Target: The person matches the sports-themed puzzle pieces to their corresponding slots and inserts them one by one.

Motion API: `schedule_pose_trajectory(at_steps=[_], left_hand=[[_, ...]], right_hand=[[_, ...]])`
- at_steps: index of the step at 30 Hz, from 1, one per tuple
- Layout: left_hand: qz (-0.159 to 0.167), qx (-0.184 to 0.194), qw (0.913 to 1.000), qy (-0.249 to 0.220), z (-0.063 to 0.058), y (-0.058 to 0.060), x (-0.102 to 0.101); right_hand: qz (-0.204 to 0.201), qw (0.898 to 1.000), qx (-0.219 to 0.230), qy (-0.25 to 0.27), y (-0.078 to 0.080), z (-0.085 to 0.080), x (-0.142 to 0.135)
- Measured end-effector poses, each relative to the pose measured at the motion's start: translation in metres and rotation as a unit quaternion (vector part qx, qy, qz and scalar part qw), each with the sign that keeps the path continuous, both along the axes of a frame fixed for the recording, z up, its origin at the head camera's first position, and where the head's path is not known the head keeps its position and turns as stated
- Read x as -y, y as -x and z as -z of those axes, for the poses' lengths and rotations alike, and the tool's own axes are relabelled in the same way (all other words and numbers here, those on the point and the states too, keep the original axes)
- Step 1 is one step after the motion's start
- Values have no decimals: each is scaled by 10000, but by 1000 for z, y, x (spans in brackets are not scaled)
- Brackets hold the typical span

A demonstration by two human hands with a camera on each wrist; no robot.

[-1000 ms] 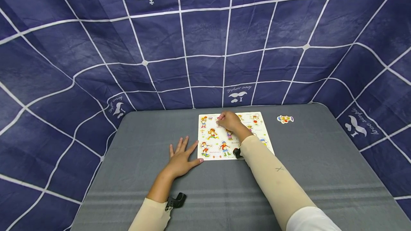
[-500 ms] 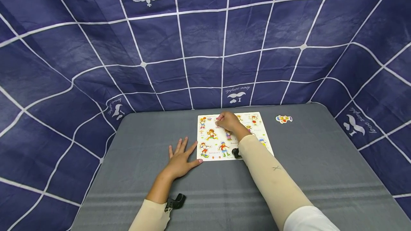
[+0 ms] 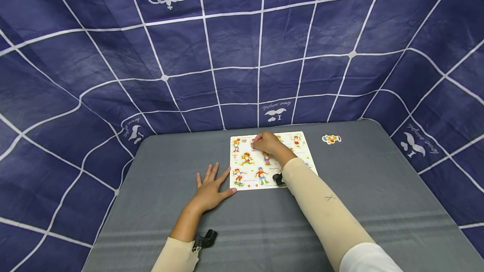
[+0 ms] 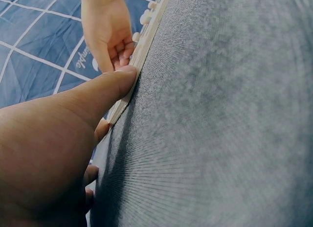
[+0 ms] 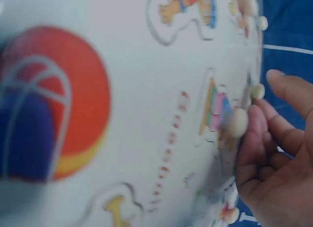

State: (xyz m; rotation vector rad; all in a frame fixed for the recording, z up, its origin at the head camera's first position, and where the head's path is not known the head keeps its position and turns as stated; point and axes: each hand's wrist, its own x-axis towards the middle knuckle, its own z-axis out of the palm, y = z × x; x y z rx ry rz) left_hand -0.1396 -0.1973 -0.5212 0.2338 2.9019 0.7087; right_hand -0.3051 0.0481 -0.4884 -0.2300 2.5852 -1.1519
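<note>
A white wooden knob puzzle board (image 3: 248, 175) with printed sports figures lies on the grey table in the head view. My right hand (image 3: 266, 144) is over its upper part, fingers curled at a puzzle piece (image 3: 253, 146) that they mostly hide. In the right wrist view, a round knob (image 5: 257, 91) sits between the thumb and fingers of that hand. My left hand (image 3: 209, 193) lies flat with fingers spread at the board's left side. Its thumb (image 4: 122, 80) touches the board's near edge in the left wrist view.
One loose puzzle piece (image 3: 331, 139), a colourful figure, lies right of the board. Several other pieces with pale knobs (image 5: 238, 122) sit in the board. A blue cloth (image 3: 234, 83) with white lines hangs behind and beside the table (image 3: 170, 171).
Both hands keep nearly the same places on the board. The right fingers have shifted slightly at the puzzle piece. The whole head view has drifted a little.
</note>
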Motion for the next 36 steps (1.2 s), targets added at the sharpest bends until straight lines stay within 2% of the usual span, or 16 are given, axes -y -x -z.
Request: schedule_pose_trajectory(at_steps=[6,10,16,24,36], left_hand=[[-8,21,10000,27,0,-1,-1],[1,36,10000,22,1,-1,0],[-19,-14,10000,43,-1,0,1],[13,-11,10000,-32,-2,-1,1],[29,3,10000,-75,-2,-2,1]], right_hand=[[-136,9996,10,245,-2,-5,-7],[-81,9976,-215,653,-6,-10,-11],[20,9904,-571,1261,-15,-20,-16],[250,9813,-910,1677,-22,-26,-23],[617,9644,-986,2377,-33,-34,-48]])
